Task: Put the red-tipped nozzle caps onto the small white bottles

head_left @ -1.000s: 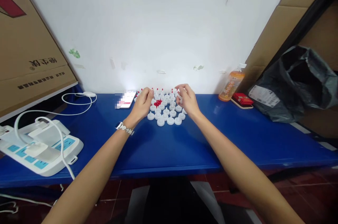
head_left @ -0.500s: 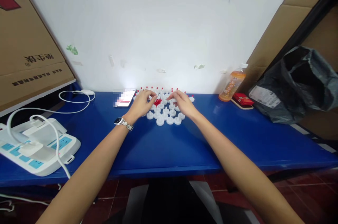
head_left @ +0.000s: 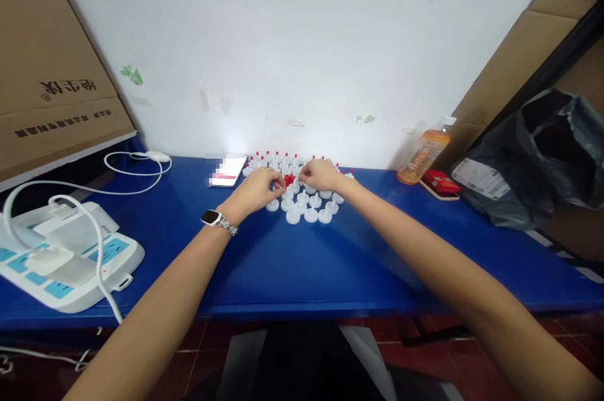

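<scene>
Several small white nozzle caps (head_left: 304, 207) stand in a cluster at the back of the blue table (head_left: 302, 262), some with red tips, around a little heap of red tips (head_left: 289, 180). My left hand (head_left: 257, 190), with a watch on its wrist, rests at the cluster's left edge, fingers curled and pinched close to the red heap. My right hand (head_left: 321, 174) hovers over the cluster's middle, its fingertips pinched together near the left hand's. What the fingers pinch is too small to make out.
A phone (head_left: 227, 170) lies left of the caps. A white power strip (head_left: 66, 262) with cables sits at the left edge below a cardboard box (head_left: 56, 73). At the right stand an orange drink bottle (head_left: 422, 155), a red pack (head_left: 438, 182) and a black bag (head_left: 533, 162).
My right hand has moved left over the caps until its fingertips meet the left hand's. The view has shifted slightly left.
</scene>
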{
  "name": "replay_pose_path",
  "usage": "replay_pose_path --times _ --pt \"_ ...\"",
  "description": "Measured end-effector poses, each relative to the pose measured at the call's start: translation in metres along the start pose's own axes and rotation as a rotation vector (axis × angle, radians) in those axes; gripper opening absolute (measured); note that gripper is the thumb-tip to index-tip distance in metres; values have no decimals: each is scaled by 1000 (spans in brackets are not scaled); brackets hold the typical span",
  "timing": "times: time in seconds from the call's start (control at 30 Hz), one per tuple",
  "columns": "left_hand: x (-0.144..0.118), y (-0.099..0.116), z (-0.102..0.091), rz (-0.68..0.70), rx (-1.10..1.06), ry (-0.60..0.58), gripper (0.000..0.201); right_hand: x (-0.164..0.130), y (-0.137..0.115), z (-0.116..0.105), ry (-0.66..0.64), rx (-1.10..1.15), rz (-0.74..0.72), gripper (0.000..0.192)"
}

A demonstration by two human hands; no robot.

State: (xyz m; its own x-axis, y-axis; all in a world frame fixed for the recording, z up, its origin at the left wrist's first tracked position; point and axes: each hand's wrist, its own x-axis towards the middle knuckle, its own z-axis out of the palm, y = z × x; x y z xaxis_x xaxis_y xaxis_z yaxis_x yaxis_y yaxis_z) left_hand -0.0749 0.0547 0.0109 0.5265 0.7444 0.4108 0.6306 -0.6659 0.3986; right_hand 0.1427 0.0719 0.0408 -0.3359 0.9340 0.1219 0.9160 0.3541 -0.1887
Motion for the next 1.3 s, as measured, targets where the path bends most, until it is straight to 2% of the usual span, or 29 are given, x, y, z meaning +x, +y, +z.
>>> replay_pose_path --times 0.2,0.33,0.5,0.67,0.83,1.03,1.17,1.3 --pt "0 -3 -4 -17 -22 11 12 4 -13 -5 -12 -38 -59 24" --pt "-1 -4 -4 -33 -25 26 15 -1 -15 -4 65 5 -88 27" --pt "-2 -1 -3 -10 -14 28 20 -15 0 1 81 37 -25 25" --pt "-2 5 -2 -15 -13 23 23 -23 17 -4 92 10 29 23" --pt "-2 7 -2 -11 -10 11 27 -18 9 -4 121 123 -11 24" --pt "-1 -1 -4 -19 -4 9 24 -18 5 9 82 112 49 17" --pt "-2 -8 -16 -63 4 104 22 -20 5 11 123 147 53 17" --pt "-7 -19 -29 -210 42 276 23 -16 0 4 180 220 93 20"
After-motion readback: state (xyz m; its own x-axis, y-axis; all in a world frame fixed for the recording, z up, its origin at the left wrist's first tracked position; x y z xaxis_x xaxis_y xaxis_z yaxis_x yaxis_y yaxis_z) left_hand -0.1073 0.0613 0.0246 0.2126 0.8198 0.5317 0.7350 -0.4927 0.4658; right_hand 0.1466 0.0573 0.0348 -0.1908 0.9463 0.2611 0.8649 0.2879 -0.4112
